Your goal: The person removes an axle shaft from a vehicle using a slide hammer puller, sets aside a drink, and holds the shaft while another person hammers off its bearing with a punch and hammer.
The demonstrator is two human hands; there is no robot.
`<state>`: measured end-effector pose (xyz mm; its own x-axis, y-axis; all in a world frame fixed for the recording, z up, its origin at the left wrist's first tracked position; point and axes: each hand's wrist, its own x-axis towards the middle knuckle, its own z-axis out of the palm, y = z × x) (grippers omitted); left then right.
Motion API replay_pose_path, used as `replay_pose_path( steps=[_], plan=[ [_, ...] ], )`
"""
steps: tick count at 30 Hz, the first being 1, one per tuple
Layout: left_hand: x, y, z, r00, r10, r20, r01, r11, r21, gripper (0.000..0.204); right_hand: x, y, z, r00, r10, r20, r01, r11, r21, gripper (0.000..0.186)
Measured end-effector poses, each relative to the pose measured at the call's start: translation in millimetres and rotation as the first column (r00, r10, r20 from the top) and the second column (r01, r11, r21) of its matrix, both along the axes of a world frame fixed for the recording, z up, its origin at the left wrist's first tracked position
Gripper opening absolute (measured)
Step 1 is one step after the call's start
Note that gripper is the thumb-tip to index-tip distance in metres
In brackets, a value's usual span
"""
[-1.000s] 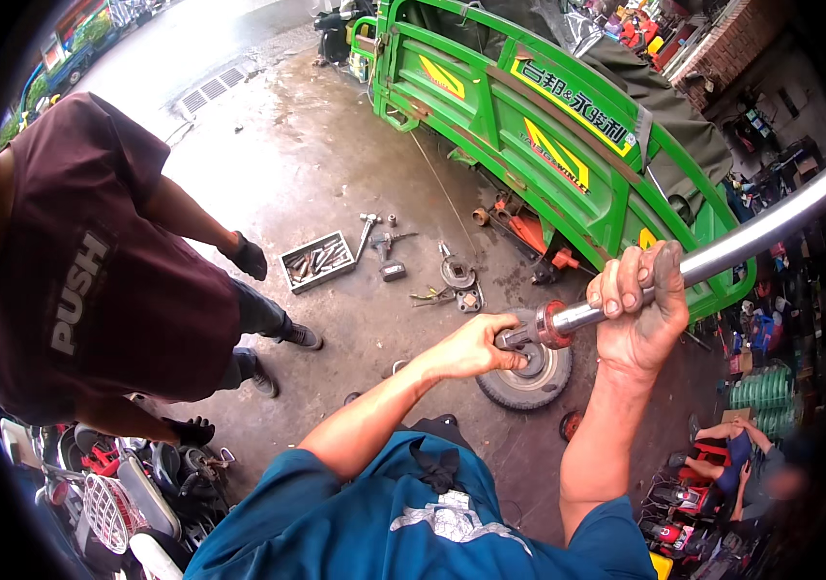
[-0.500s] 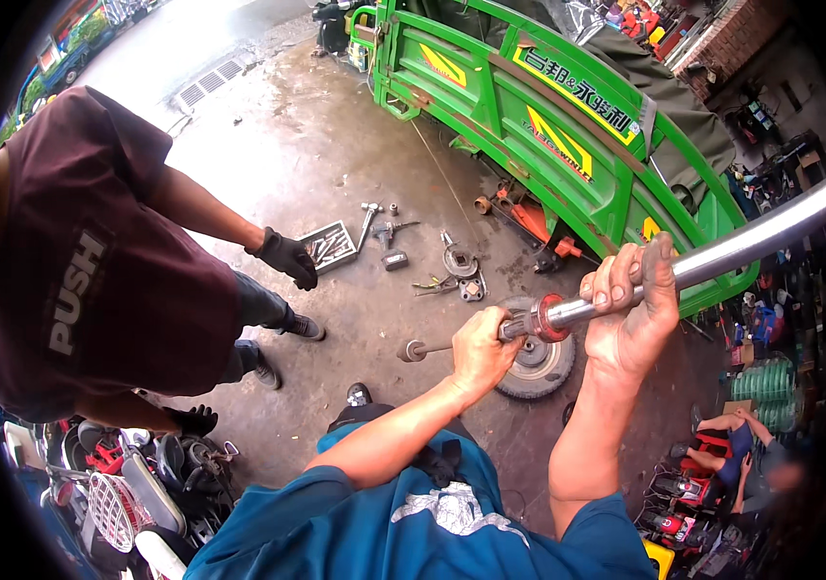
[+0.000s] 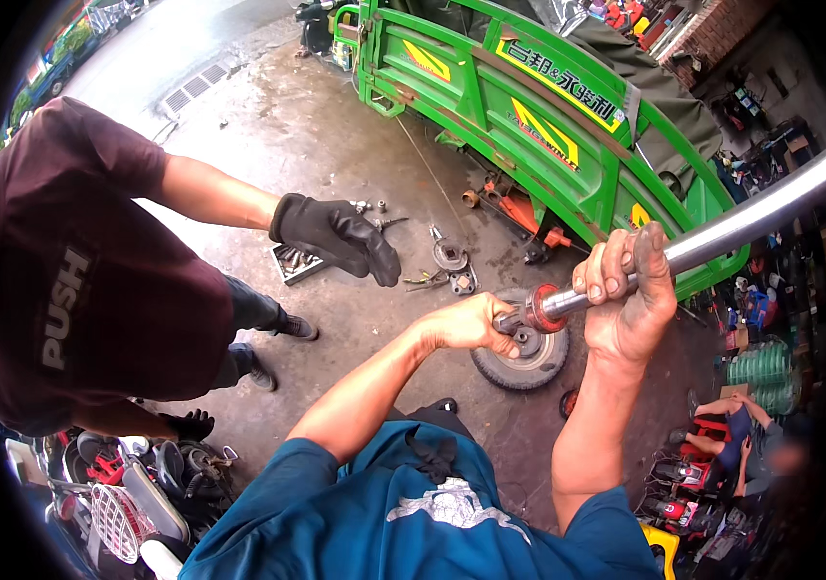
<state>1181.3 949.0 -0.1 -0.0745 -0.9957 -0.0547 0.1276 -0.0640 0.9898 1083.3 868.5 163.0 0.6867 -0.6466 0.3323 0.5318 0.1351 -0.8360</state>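
My right hand (image 3: 626,280) is wrapped round a long polished steel tube (image 3: 742,213) that rises toward the upper right. Around its lower end sits a reddish metal collar (image 3: 545,307). Just beyond that collar, my left hand (image 3: 486,327) grips the short grey end piece (image 3: 507,320), thumb bent beneath it. A wheel (image 3: 519,372) lies on the floor below. To the left a person in a maroon shirt (image 3: 103,271) holds a black-gloved hand (image 3: 336,237) out toward my left hand, not touching it, over a tray of sockets (image 3: 287,266).
A green cargo tricycle (image 3: 490,87) fills the upper right, an orange jack (image 3: 519,213) beneath it. Loose tools (image 3: 452,261) lie on the concrete (image 3: 355,358). Scooters (image 3: 118,517) crowd the lower left. A seated person (image 3: 722,435) is at the lower right, near green coils (image 3: 761,377).
The co-worker's gloved hand has reached rightward, from beside the body to over the tools. The steel tube has shifted slightly, still held in both my hands.
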Motion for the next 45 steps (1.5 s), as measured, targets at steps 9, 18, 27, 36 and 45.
replay_pose_path(
  steps=[9,18,27,36,45],
  plan=[
    [-28,0,-15,0.897,0.413,0.159,-0.417,0.909,-0.009,0.025,-1,-7,-8,0.998,-0.066,0.008,0.065,0.995,0.076,0.031],
    [-71,6,-35,0.258,0.909,0.328,-0.876,0.363,-0.318,0.037,9,16,-8,0.979,-0.194,-0.063,0.200,0.974,0.104,0.030],
    [-79,12,-39,0.378,0.899,0.221,-0.867,0.428,-0.257,0.031,10,21,-8,0.979,-0.192,-0.073,0.197,0.977,0.077,0.029],
    [-61,27,-23,0.658,0.752,0.041,-0.750,0.659,-0.053,0.033,7,21,-6,1.000,-0.021,-0.020,0.022,0.998,0.060,0.029],
    [-16,23,-17,0.959,0.282,-0.006,-0.282,0.959,-0.007,0.030,0,16,-9,0.998,0.038,0.045,-0.042,0.995,0.087,0.027]
  ],
)
